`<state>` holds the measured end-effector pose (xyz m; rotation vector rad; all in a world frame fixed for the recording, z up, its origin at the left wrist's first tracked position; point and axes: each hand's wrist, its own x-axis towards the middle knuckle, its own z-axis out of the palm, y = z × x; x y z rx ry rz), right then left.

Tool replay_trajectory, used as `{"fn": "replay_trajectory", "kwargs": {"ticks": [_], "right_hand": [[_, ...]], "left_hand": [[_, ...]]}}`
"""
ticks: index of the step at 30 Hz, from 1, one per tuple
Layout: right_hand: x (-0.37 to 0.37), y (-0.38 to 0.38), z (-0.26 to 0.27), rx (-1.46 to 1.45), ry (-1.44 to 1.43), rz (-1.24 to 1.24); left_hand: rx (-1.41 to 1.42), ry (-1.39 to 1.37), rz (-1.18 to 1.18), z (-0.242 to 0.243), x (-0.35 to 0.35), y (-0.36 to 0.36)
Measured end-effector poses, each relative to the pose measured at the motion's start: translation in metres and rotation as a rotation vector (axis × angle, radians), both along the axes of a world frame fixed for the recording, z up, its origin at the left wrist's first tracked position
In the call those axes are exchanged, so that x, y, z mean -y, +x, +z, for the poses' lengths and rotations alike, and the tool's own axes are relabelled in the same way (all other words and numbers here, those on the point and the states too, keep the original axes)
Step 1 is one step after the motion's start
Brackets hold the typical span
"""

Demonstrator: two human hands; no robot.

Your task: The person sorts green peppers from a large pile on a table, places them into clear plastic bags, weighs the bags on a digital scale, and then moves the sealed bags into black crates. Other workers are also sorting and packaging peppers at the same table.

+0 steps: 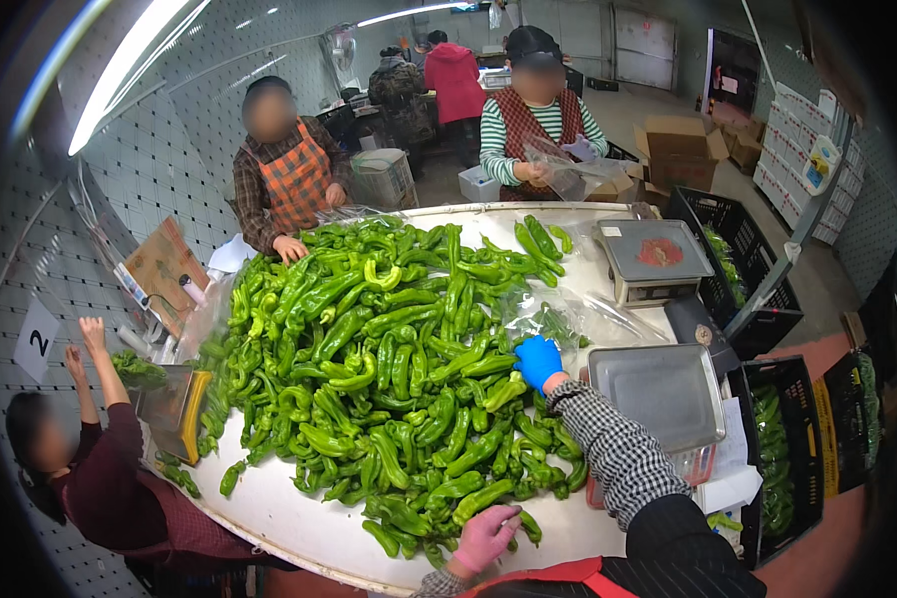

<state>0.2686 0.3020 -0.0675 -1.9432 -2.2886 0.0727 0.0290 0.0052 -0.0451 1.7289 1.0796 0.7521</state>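
Note:
A large heap of long green peppers (389, 374) covers much of the white table (269, 493). My right hand (540, 364), in a blue glove, is closed on the lower edge of a clear plastic bag (534, 310) at the heap's right side; some green shows through the film. Near the table's front edge, my left hand (486, 538), in a pink glove, rests by the peppers with its fingers slightly apart. A pepper (529, 527) lies at its fingertips. Its palm is hidden.
Right of the heap stand a scale (654, 254) and a metal tray (658, 396). Black crates (785, 456) with peppers stand beyond. Co-workers stand across the table (291, 172), (538, 119) and at left (119, 478), near another scale (176, 411). More clear bags (620, 318) lie by the tray.

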Motion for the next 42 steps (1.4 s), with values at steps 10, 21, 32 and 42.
{"fn": "replay_trajectory", "kwargs": {"ticks": [10,21,32,42], "right_hand": [[0.003,0.047,0.019,-0.866,-0.007,-0.232],[0.179,-0.038,0.152,-1.138,0.086,0.480],[0.294,-0.076,0.059,-0.816,-0.012,0.860],[0.272,-0.054,0.054,-0.859,0.329,0.025]], "left_hand": [[0.047,-0.084,0.020,-0.002,-0.008,-0.002],[0.693,-0.545,0.072,0.020,-0.022,-0.008],[0.906,-0.576,0.215,0.005,-0.012,-0.033],[0.761,-0.274,0.539,0.018,0.023,-0.028]]}}
